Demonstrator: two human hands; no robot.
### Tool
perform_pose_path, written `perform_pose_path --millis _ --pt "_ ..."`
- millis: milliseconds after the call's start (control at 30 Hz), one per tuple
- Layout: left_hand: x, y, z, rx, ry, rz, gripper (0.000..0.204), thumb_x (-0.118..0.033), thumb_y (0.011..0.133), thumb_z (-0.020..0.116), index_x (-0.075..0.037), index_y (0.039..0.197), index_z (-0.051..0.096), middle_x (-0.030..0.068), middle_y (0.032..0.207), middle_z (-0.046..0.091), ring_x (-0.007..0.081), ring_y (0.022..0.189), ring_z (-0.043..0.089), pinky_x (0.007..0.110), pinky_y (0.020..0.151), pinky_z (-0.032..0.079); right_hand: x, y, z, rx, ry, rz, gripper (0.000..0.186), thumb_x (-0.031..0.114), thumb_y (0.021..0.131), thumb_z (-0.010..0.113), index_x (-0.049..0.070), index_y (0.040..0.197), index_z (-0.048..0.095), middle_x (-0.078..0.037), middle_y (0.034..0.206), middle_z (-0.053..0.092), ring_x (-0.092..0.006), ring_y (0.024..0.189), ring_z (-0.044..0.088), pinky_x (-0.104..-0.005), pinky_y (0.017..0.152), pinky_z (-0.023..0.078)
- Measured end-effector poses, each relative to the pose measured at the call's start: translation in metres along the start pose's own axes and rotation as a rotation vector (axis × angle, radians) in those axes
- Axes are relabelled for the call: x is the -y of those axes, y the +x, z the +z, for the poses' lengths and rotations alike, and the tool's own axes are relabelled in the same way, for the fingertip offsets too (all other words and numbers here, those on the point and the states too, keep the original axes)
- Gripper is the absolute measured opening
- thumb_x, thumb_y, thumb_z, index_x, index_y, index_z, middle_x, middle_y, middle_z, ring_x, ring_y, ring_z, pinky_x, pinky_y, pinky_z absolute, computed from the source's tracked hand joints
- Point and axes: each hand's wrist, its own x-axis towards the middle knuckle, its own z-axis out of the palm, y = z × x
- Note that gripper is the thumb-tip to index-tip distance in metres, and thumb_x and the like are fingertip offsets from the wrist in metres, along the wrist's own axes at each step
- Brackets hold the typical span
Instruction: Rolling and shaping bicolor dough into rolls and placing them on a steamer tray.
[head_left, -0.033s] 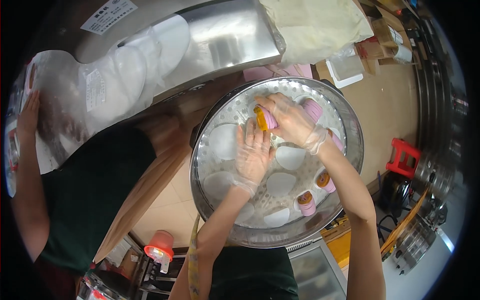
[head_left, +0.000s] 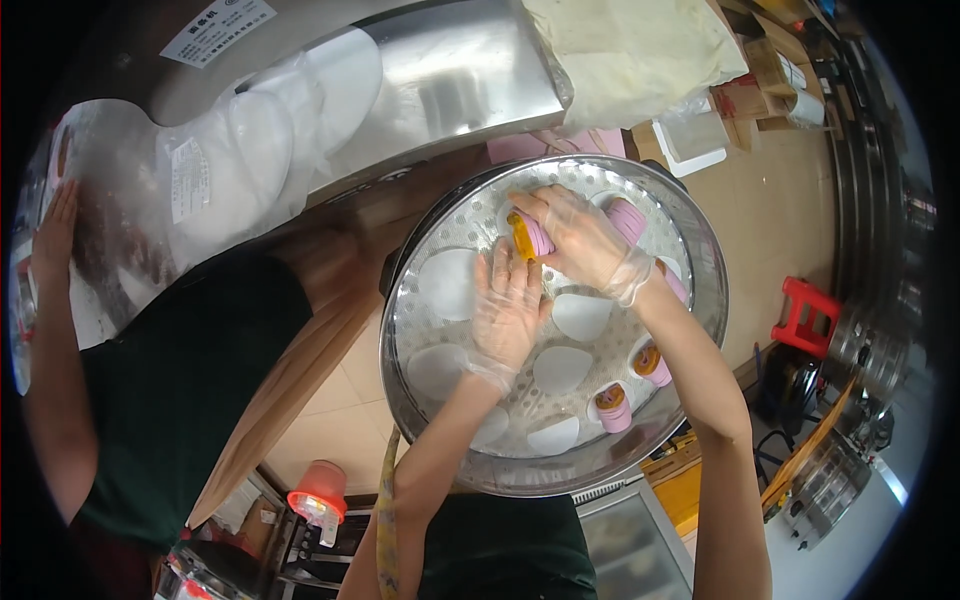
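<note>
A round steamer tray [head_left: 560,478] with a perforated metal bottom is in front of me, white paper rounds [head_left: 562,370] spread over it. My right hand [head_left: 583,240], in a clear plastic glove, closes around a pink dough roll [head_left: 530,236] with a yellow inside, toward the far side of the tray. Also gloved, my left hand [head_left: 508,315] lies palm down with its fingers stretched, the fingertips just beside that roll. Several more pink rolls, such as one at the near right [head_left: 613,408], sit on papers along the right side.
At the left, a co-worker's hand [head_left: 55,235] rests by a metal work surface. Beyond the tray are a steel machine [head_left: 460,70], a bag of white rounds [head_left: 260,130] and a pale, plastic-covered sheet [head_left: 640,55]. A red stool [head_left: 806,316] stands right; a red bucket [head_left: 322,485], lower left.
</note>
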Motion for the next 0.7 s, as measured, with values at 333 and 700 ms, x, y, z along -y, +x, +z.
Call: perform_pose_path --millis 333,700 --pt "0.015 -0.002 -0.037 -0.167 -0.471 -0.192 0.066 -0.008 0.078 0.076 -0.003 0.138 0.05 0.0195 0.128 0.055 0.0376 0.128 0.05 0.045 0.106 0.044 0.001 -0.027 -0.002 -0.247 0.065 0.094 0.074 -0.011 0.071 0.064 0.002 0.142 0.046 -0.018 0.142 0.052 -0.0373 0.133 0.048 -0.0441 0.111 0.04" --pt "0.031 0.057 -0.045 -0.14 -0.402 -0.009 0.09 -0.011 0.068 0.085 -0.005 0.147 0.043 0.0212 0.145 0.048 0.0409 0.132 0.046 0.046 0.107 0.043 0.044 -0.058 0.028 -0.495 0.033 0.353 0.074 -0.02 0.071 0.05 -0.001 0.143 0.045 -0.02 0.142 0.053 -0.0382 0.136 0.047 -0.0478 0.113 0.039"
